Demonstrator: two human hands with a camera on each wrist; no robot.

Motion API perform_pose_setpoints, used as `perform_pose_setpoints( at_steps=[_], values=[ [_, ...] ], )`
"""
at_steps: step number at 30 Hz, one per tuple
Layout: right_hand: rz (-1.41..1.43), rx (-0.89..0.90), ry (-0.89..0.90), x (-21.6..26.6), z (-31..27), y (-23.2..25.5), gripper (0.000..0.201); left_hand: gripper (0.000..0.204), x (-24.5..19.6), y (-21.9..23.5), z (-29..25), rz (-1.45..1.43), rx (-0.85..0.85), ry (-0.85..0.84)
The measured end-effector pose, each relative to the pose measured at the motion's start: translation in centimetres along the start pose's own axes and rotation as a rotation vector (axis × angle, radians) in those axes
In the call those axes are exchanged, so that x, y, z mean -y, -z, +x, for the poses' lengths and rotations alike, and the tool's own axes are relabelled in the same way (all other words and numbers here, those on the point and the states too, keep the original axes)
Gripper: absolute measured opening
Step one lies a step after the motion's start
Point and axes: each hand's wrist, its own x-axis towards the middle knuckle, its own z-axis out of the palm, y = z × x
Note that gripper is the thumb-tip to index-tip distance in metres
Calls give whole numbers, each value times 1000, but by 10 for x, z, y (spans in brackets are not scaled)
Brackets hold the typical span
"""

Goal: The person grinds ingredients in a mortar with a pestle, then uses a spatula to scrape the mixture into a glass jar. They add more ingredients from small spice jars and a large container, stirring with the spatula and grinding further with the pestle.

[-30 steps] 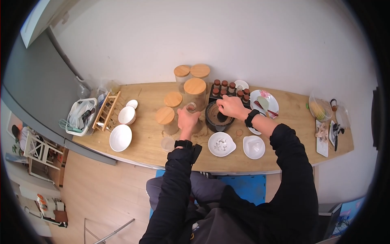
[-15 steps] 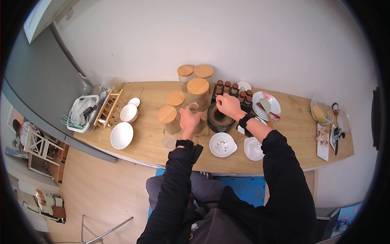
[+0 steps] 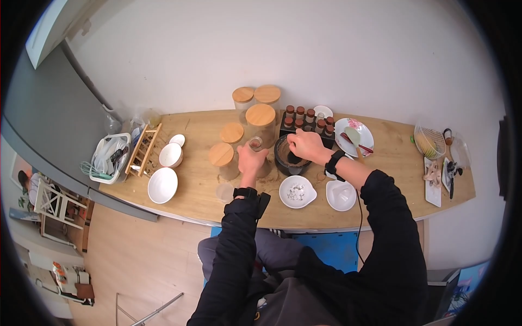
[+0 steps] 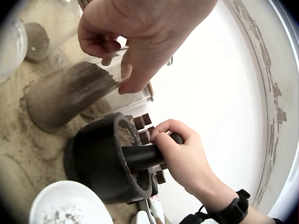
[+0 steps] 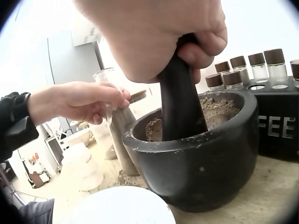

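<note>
My right hand (image 3: 307,145) grips the upper part of a black pestle (image 5: 180,102), fingers curled round its handle. The pestle leans inside a black mortar (image 5: 201,172), its lower end in brown ground powder (image 5: 222,112). To the left, my left hand (image 3: 253,162) holds a tall clear glass jar (image 4: 70,95) near its top, thumb and fingers bent about the rim. Brown powder fills much of this jar, which stands on the wooden table beside the mortar. In front of the mortar sits a white spouted bowl (image 3: 297,192) with small pale bits in it.
Wooden-lidded jars (image 3: 261,115) stand behind and left of my left hand. A black rack of brown-capped bottles (image 3: 300,120) is behind the mortar. Another white bowl (image 3: 341,195) lies near my right wrist, a floral plate (image 3: 356,130) beyond it. Spilled powder marks the table (image 4: 28,154).
Both hands keep their holds while the pestle shifts slightly inside the mortar. The head view has swayed a little, and a thin black cable now hangs below the right wrist.
</note>
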Motion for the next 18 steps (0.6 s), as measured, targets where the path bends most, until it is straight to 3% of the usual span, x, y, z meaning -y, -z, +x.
perform_pose_setpoints(
  at_steps=[4, 9, 12, 18],
  values=[
    [-60, -48, 12, -16, 15, -7, 5, 56, 1, -1, 1, -15, -3, -12],
    [52, -142, -77, -4, 4, -16, 5, 55, 4, -3, 1, -31, 4, -37],
    [-14, -8, 7, -13, -5, -1, 5, 54, 5, -3, 1, -28, -8, -30],
    [-43, -140, 90, -5, 13, -16, 9, 54, 14, -10, 11, -48, 22, -36]
  ],
)
